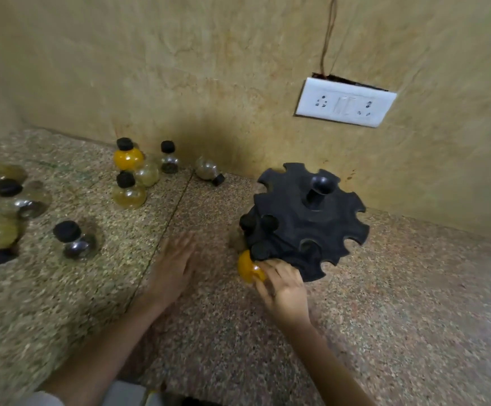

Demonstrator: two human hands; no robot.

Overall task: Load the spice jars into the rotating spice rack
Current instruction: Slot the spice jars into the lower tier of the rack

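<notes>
The black rotating spice rack (305, 218) stands at the right of the counter, with notched tiers and a centre knob. Black caps of jars sit in its left slots. My right hand (282, 288) grips a yellow-filled spice jar (248, 269) at the rack's lower front-left edge, the jar's cap in a notch. My left hand (174, 265) lies flat and blurred on the counter, left of the rack, holding nothing. Several round jars with black caps stand or lie at the left and back: a yellow one (128, 158), a clear one (74, 240), one on its side (209, 171).
The speckled stone counter (209, 347) meets a beige wall behind the rack. A white socket plate (345, 102) hangs on the wall above the rack, with a wire running up. A cluster of jars (1, 212) crowds the far left edge.
</notes>
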